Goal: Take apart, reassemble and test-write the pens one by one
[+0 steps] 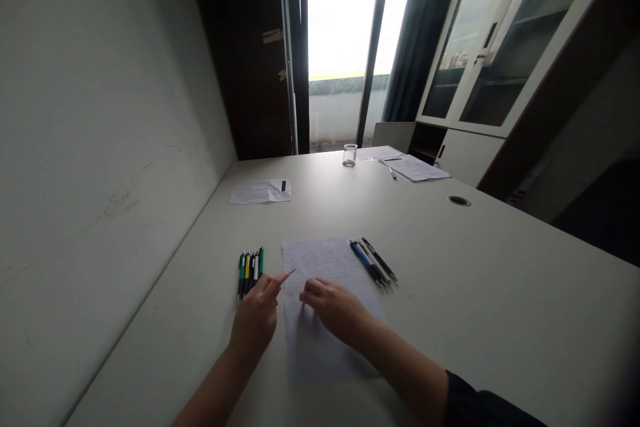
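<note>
A sheet of lined paper (330, 347) with rows of writing on its upper part lies in front of me. At its left edge my left hand (257, 310) is closed in a pinch, and a thin dark pointed tip (293, 271) juts from the fingers; the rest of that item is hidden. Over the sheet, my right hand (333, 303) has its fingers curled together, and what they hold, if anything, does not show. Several pens with green, yellow, white and black barrels (247, 267) lie beside my left hand. Several blue, white and black pens (373, 263) lie at the sheet's upper right.
Farther back on the white table (425, 280) are a small sheet (261, 192), a glass jar (349, 155) and a stack of papers (417, 167) with a pen (391, 172). A round cable hole (459, 201) is at the right. The wall (125, 147) borders the table's left side.
</note>
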`<state>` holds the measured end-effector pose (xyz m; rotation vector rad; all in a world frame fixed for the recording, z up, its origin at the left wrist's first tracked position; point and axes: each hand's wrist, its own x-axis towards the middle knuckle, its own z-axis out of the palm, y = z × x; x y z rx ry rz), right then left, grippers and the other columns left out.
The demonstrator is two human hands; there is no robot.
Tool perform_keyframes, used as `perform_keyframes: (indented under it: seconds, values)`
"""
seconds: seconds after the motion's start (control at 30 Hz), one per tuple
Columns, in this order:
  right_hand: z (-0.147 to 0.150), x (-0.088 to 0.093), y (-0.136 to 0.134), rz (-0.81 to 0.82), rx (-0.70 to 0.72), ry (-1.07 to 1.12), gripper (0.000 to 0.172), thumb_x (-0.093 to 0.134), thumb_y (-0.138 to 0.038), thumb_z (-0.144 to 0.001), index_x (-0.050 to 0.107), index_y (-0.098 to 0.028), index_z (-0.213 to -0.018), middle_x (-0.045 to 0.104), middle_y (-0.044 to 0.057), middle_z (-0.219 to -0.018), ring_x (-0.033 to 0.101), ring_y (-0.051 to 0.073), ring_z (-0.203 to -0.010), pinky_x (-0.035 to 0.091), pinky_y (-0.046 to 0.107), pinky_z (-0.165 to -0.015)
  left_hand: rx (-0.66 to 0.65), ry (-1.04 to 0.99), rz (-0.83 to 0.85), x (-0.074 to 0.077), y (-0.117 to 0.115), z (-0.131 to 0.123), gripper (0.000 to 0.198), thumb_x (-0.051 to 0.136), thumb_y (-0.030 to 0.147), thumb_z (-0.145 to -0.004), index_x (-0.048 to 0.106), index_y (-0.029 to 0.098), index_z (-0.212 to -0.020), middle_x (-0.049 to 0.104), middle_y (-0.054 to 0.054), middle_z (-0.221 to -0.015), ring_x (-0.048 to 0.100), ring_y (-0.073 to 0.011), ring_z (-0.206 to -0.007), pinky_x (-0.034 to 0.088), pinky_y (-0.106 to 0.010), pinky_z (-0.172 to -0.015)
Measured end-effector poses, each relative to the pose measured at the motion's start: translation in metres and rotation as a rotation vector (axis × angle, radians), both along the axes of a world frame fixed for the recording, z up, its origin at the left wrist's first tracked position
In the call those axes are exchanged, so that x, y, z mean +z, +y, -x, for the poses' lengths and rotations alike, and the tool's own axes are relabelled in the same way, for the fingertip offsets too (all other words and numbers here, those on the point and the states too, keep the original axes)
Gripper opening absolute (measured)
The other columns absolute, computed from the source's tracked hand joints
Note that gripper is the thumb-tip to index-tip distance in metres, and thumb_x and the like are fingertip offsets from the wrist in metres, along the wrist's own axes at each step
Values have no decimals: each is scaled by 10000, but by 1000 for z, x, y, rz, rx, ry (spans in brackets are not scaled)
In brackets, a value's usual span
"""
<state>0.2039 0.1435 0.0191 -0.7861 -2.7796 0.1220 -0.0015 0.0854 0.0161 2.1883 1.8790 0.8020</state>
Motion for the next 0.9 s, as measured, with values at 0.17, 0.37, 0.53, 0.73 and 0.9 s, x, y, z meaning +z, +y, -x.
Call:
perform_keyframes:
  seconds: [0.17, 0.37, 0.53, 0.73, 0.9]
  values:
    - [1, -4, 1, 2, 7, 33, 267, 523, -59, -907, 671, -194, -1084, 639, 66, -998, 585, 191, -892, 477, 284, -758, -5, -6, -4, 1, -1, 1, 646, 355, -33, -841, 499, 301, -1375, 576, -24, -1005, 567, -130, -780, 446, -199, -672]
    - [-2, -4, 2, 6, 7, 71, 277, 541, -87, -917, 673, -210, -1126, 663, 71, -1007, 613, 191, -873, 486, 282, -749, -14, -20, -13, 0, 0, 2, 636, 349, -29, -847, 501, 302, -1368, 575, -24, -1003, 572, -128, -780, 456, -198, -670]
    - [-6, -5, 3, 57, -82, 218, 190, 569, -170, -952, 675, -230, -1097, 696, 48, -977, 644, 184, -862, 485, 274, -748, -41, -21, -8, -2, 0, 1, 643, 351, -39, -836, 507, 295, -1363, 574, -24, -999, 565, -123, -774, 461, -201, -699]
    - [-7, -7, 6, 154, -254, 490, 122, 591, -279, -960, 681, -204, -996, 701, 42, -910, 654, 160, -770, 487, 261, -726, -133, -13, -5, -4, -1, -3, 649, 353, -51, -836, 527, 301, -1353, 602, -17, -959, 565, -124, -777, 448, -197, -679]
    - [-6, -6, 6, 234, -229, 555, 134, 585, -278, -962, 696, -204, -940, 704, 37, -888, 661, 159, -780, 487, 255, -726, -190, 22, -12, -5, 0, -5, 677, 365, -71, -806, 549, 309, -1336, 618, -15, -959, 563, -120, -774, 455, -208, -706]
